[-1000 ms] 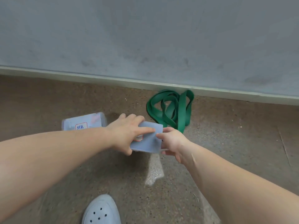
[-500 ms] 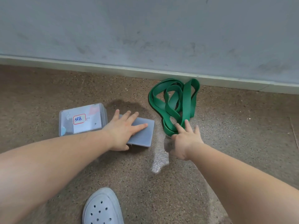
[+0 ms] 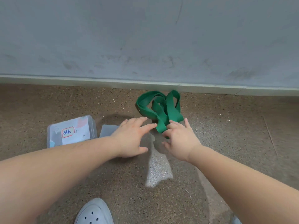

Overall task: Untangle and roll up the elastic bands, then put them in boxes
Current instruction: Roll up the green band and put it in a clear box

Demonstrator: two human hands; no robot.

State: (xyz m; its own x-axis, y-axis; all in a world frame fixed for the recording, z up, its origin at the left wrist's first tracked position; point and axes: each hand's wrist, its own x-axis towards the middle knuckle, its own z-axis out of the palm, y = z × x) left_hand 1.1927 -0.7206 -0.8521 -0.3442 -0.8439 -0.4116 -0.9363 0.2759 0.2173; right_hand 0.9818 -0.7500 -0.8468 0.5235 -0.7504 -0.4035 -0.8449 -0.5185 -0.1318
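Floor: green band pinched by right hand

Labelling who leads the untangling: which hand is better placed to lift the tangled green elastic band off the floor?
Right. The right hand has its fingers curled on the near loop of the tangled green elastic band. The left hand is open, with straight fingers, and holds nothing.

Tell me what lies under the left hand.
A flat translucent grey plastic lid on the speckled brown floor; only one end shows. The left hand covers the rest, so contact cannot be told.
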